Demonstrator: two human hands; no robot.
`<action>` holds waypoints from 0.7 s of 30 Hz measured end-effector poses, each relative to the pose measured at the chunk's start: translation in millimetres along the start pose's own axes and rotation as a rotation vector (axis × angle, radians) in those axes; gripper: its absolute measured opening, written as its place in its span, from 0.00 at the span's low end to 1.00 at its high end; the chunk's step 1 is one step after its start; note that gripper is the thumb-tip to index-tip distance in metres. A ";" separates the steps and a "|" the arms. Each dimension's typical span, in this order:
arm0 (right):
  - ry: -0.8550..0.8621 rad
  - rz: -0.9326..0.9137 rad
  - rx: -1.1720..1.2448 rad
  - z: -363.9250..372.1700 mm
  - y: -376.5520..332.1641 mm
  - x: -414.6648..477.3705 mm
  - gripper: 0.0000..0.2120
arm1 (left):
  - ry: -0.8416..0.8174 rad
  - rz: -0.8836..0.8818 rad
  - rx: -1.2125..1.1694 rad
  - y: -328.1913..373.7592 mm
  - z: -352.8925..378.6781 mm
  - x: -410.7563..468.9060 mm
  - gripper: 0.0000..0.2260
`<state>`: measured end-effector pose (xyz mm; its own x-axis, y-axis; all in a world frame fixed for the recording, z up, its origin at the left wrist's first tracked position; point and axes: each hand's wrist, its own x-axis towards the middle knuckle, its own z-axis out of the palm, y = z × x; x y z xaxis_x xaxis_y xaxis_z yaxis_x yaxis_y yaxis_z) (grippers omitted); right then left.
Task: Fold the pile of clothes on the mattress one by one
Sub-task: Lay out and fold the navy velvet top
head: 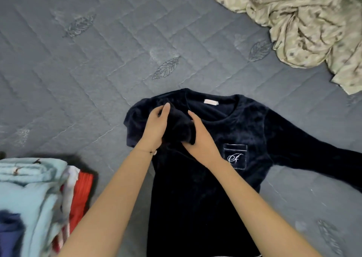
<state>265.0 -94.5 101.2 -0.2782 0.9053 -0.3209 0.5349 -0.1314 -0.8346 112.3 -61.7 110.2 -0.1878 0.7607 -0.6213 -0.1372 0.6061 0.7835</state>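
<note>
A dark navy velvety long-sleeved top (195,198) lay front-up on the grey quilted mattress (78,70), midway along its near side. The neckline pointed toward the far edge and the body ran back toward the near edge. A pale pink label (211,101) showed inside the collar. A small white-outlined chest pocket with an embroidered monogram (235,156) sat on the half nearer the right edge. The flat sleeve (313,158) on that side stretched out toward the right edge of the mattress.

The bunched sleeve (180,127) on the other side was gathered into a thick roll over the shoulder, and both hands were on it. The left hand (156,125) gripped the roll from the left, its fingers curled into the fabric and one digit sticking up above it. A thin thread bracelet (146,151) circled that wrist. The right hand (199,139) held the roll from the opposite side, with the thumb laid along the top. Its other fingers were tucked into the cloth and hidden.

Toward the near left corner stood a stack of folded clothes (29,188): light blue fleece on top, red ribbed and white pieces beneath, and a dark blue piece nearest. Toward the far right corner a crumpled beige-and-olive patterned cloth (303,21) lay heaped, well apart from the top.
</note>
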 end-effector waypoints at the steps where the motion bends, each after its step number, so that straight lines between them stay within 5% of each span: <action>1: 0.098 0.033 0.059 -7.3 8.0 -0.7 0.32 | -0.015 0.027 0.034 -2.6 10.3 -0.5 0.17; 4: 0.265 0.232 0.220 -33.6 36.4 -1.2 0.15 | -0.045 0.142 0.247 -15.4 39.1 -5.0 0.16; 8: 0.350 0.395 0.455 -71.4 75.0 -5.2 0.07 | -0.065 0.416 0.655 -41.0 68.7 -11.2 0.18; 17: 0.464 0.551 0.679 -142.7 133.1 -16.1 0.09 | -0.234 0.231 1.097 -94.8 149.5 -22.9 0.24; 21: 0.409 0.720 0.734 -151.3 156.0 -23.8 0.25 | -0.335 0.138 1.189 -116.6 170.2 -27.4 0.25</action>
<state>475.9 -75.5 46.4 0.2653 0.5682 -0.7790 -0.1754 -0.7660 -0.6184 298.9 -113.7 34.2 0.1504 0.7507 -0.6433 0.8630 0.2178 0.4559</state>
